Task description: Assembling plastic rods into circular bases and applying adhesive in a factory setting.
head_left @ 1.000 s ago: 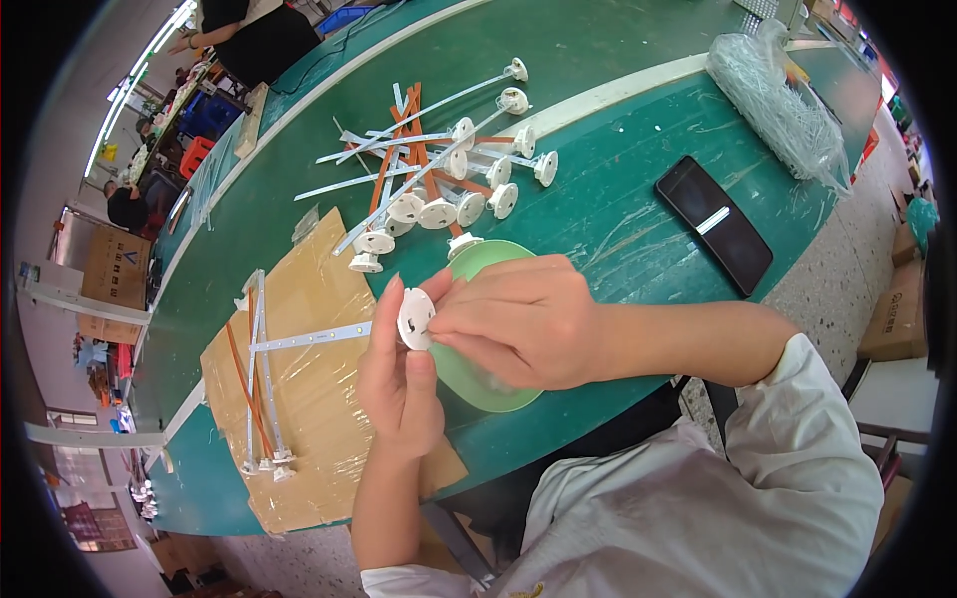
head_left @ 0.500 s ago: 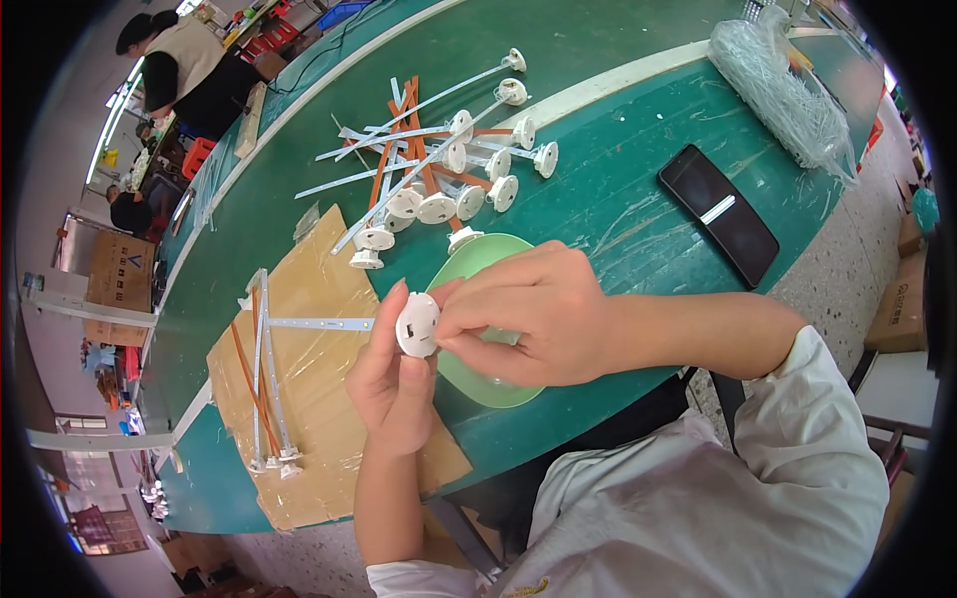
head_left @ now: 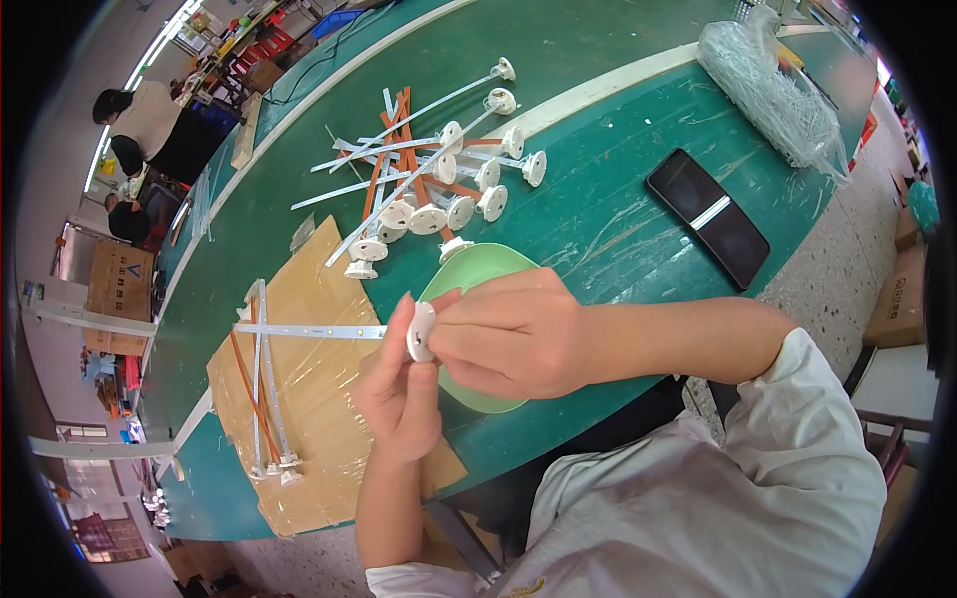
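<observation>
My left hand [head_left: 401, 404] pinches a round white end cap [head_left: 420, 332] between thumb and fingers. A pale LED strip [head_left: 324, 331] runs out leftward from behind that cap, over the cardboard. Against the cap's right face press the closed fingertips of my right hand [head_left: 528, 334]; anything between them is hidden. Beneath the right hand lies a light green bowl [head_left: 483, 261], its inside mostly covered by the hand. Beyond it is a loose pile of LED strips with white round caps [head_left: 429, 217], some strips showing orange-brown.
Brown cardboard [head_left: 334, 439] under clear film lies at left, bearing several more capped strips [head_left: 267, 399]. A black phone [head_left: 710, 217] rests on the green table [head_left: 588, 214] at right. Farther right sits a clear plastic bag [head_left: 773, 95]. Another person [head_left: 150, 125] stands at far left.
The cap has turned more edge-on, and its strip reaches farther left. My right fingers have closed in over the cap's face. At far left, the other person has bent lower.
</observation>
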A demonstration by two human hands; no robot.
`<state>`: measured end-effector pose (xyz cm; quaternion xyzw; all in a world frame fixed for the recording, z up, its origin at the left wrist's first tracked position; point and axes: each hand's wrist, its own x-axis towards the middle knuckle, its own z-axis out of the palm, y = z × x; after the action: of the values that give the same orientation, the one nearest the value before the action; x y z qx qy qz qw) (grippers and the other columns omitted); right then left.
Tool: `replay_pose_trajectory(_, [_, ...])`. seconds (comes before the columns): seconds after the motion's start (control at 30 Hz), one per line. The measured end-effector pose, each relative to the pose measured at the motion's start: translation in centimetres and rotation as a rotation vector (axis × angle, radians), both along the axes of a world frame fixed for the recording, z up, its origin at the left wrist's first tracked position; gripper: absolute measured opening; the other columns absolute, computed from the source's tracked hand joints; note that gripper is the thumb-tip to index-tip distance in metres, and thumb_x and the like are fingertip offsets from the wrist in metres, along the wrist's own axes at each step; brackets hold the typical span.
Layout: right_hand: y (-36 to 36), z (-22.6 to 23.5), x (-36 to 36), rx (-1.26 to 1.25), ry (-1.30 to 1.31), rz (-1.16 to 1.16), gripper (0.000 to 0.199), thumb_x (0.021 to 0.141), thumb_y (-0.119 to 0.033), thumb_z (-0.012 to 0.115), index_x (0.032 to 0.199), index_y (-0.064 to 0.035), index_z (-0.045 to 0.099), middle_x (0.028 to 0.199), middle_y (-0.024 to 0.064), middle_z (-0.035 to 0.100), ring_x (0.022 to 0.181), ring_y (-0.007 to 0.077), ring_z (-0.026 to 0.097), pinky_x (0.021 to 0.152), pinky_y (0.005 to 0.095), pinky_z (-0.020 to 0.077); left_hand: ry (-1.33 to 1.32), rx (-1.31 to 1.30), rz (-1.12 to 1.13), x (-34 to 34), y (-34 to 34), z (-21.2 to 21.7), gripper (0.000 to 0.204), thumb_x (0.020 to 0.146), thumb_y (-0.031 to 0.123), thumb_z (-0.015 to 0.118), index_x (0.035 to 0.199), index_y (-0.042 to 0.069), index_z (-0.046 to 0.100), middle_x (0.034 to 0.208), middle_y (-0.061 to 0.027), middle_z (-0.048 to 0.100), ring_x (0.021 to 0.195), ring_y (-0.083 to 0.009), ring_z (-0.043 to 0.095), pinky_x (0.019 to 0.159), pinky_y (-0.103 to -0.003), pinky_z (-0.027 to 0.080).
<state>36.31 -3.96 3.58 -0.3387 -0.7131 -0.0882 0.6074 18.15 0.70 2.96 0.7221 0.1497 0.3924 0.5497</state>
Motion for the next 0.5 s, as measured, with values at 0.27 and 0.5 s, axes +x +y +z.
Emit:
replay_pose_trajectory(0.27, [1.0,-0.3,0.3,-0.043,-0.029,0.076,0.025,0.072,0.000,0.072,0.097,-0.0008,0.068,0.093,0.0111,0.069,0.073,0.0262,0.069,0.060,0.0331,0.0560,-0.214,-0.181,0.028,1.1,0.2,0.6,0.049,0.102,0.014,0.050,0.145,-0.007,0.038,0.132,-0.0323,0.054,0.118,-0.0319,0.059,0.099,-0.040,0.047])
replay_pose_trajectory(0.5, [0.1,1.1,0.9,-0.036,-0.037,0.130,0.024,0.077,-0.002,0.071,0.100,-0.0012,0.070,0.097,0.0126,0.070,0.075,0.0285,0.069,0.064,0.0347,0.0567,0.004,0.068,0.021,-1.4,2.1,0.6,0.043,0.103,0.010,0.047,0.141,-0.007,0.042,0.127,-0.0289,0.058,0.116,-0.0362,0.060,0.100,-0.047,0.049])
